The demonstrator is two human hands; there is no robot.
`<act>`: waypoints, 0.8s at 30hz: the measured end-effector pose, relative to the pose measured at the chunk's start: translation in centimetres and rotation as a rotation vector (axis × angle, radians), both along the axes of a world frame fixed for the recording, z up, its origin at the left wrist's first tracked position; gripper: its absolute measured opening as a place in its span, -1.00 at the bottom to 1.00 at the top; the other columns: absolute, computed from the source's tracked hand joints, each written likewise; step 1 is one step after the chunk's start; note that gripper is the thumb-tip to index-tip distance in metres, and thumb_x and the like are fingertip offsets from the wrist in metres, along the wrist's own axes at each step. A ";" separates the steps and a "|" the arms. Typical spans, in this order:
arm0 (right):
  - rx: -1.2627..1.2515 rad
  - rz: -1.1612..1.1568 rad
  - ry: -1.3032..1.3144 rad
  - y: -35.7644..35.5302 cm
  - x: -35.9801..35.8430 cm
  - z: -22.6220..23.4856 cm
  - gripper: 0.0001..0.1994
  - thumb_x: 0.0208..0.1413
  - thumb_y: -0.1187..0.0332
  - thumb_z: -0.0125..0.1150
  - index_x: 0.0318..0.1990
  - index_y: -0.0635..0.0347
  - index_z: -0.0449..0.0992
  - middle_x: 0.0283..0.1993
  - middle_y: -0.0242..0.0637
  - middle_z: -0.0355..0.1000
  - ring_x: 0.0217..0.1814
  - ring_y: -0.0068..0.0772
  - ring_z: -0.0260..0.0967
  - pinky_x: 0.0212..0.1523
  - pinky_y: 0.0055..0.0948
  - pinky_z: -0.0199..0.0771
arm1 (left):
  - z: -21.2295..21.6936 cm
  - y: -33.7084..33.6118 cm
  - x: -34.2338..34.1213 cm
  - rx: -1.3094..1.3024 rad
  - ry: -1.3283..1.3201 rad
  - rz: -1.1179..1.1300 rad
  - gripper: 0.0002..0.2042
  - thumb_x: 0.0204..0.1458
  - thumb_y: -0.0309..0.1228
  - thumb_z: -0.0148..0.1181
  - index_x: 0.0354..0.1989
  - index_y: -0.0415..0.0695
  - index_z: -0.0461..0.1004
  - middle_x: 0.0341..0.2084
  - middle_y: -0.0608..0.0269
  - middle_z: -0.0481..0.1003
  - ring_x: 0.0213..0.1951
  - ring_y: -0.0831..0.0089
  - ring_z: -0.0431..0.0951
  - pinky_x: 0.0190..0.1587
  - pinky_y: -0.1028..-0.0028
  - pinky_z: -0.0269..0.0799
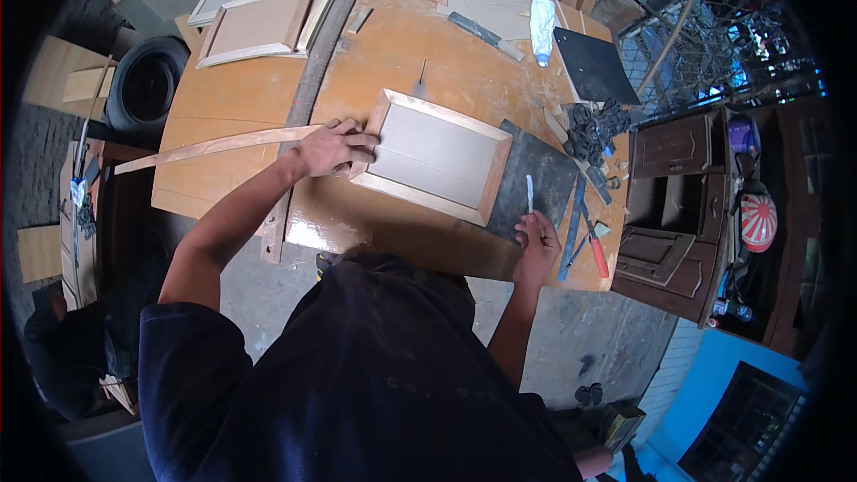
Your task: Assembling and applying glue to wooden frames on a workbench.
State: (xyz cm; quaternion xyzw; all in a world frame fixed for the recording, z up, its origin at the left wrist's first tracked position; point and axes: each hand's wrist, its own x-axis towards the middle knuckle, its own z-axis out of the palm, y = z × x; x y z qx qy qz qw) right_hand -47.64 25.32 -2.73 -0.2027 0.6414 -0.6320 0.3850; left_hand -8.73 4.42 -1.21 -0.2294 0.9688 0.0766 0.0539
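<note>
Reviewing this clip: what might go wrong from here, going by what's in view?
The thin pale piece in the right hand might scratch the framed panel if it slipped; its edge is too small to judge. The long wooden strip juts past the left edge of the table, so a bump might dislodge it. The red-handled tool lies near the table's edge, close to the right hand, and might get knocked off.

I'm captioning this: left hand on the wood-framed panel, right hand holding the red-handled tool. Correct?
Not quite: in the head view, the right hand holds a slim pale strip; the red-handled tool lies on the table. The rest holds.
</note>
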 end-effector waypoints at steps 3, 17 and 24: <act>-0.002 -0.018 0.010 1.1 0.5 0.4 -0.81 0.24 0.42 0.26 -0.04 0.29 0.59 -0.25 -0.36 0.58 -0.30 -0.62 0.49 -0.32 -0.63 0.39 | -0.3 1.2 -0.1 -0.042 0.057 -0.060 -0.46 -0.22 -0.29 0.45 0.06 0.27 0.53 0.24 0.54 0.31 0.24 0.28 0.24 0.30 0.20 0.18; 0.058 0.063 -0.044 3.5 9.9 2.2 -0.81 0.27 0.42 0.22 -0.02 0.29 0.57 -0.25 -0.35 0.57 -0.33 -0.59 0.49 -0.37 -0.61 0.38 | -5.5 11.8 -3.7 0.057 0.510 0.090 -0.50 -0.17 -0.20 0.35 0.03 0.01 0.51 -0.07 0.24 0.39 0.08 0.23 0.34 0.09 0.21 0.16; 0.115 -0.032 -0.148 5.5 12.7 2.2 -0.80 0.25 0.39 0.26 -0.03 0.24 0.59 -0.22 -0.35 0.57 -0.32 -0.57 0.51 -0.33 -0.59 0.43 | -6.1 13.0 -5.3 0.081 0.646 0.259 -0.60 -0.02 -0.11 0.30 0.00 0.04 0.53 -0.05 0.28 0.39 0.04 0.22 0.35 0.06 0.20 0.18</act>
